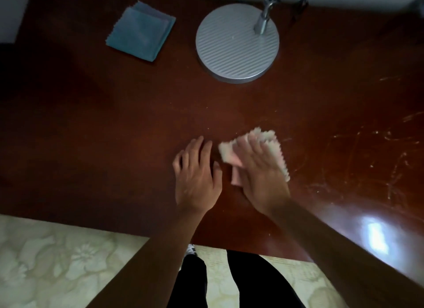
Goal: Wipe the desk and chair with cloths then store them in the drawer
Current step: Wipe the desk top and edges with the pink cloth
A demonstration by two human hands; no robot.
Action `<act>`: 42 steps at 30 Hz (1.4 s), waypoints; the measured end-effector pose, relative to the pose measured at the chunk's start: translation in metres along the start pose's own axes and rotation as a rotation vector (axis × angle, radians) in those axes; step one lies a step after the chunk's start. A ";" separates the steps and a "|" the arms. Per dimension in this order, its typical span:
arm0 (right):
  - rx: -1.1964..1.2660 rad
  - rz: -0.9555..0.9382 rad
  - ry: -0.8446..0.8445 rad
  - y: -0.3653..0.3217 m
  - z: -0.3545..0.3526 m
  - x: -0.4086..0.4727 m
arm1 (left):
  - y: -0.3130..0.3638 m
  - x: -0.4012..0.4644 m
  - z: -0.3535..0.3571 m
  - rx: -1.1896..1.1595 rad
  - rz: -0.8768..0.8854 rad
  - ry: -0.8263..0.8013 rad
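1. A dark red-brown desk [114, 124] is seen from above, filling most of the view
2. The right hand [259, 170] is laid flat on a pale pink cloth [226, 150], with the fingers straight and close together; the cloth is pressed against the desk top rather than gripped, as far as the blur allows it to be told
3. The pink cloth is found near the middle of the desk, towards the front edge; its zigzag-cut edges are seen sticking out beyond the fingertips and along the right side of the hand
4. The left hand [197, 179] is rested palm down on the bare desk just beside the cloth, with the fingers relaxed and slightly spread; nothing is held in it
5. A folded blue cloth [140, 31] is laid at the back left of the desk, well apart from both hands
6. A round grey lamp base [237, 42] with a ribbed top is stood at the back of the desk, to the right of the blue cloth; a metal stem [263, 21] is fixed near its right rim
7. Pale scratches and smears [376, 151] are seen on the right part of the desk, and a bright patch of reflected light [376, 236] near its front right edge
8. Below the desk edge, a pale floor with a flower pattern [57, 261] and the person's dark trouser legs [252, 282] are shown
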State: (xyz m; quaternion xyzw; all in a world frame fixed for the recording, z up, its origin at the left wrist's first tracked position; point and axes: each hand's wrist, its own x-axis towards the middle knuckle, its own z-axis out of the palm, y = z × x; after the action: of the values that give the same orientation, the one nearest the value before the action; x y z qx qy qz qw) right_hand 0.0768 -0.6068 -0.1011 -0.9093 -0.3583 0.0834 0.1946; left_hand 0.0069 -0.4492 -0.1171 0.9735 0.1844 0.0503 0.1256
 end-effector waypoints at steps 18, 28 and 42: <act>0.183 -0.102 -0.136 0.010 -0.007 0.014 | 0.000 0.000 0.002 -0.075 -0.017 0.077; 0.219 -0.084 -0.018 -0.008 0.002 0.127 | -0.033 -0.004 -0.014 -0.085 -0.144 0.189; 0.297 -0.057 -0.005 -0.030 0.016 0.150 | -0.066 -0.003 -0.015 -0.039 -0.306 0.170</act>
State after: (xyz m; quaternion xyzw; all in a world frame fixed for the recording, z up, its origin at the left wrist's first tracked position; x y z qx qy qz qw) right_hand 0.1630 -0.4796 -0.1048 -0.8598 -0.3682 0.1323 0.3282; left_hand -0.0210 -0.3879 -0.1199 0.9236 0.3395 0.1165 0.1344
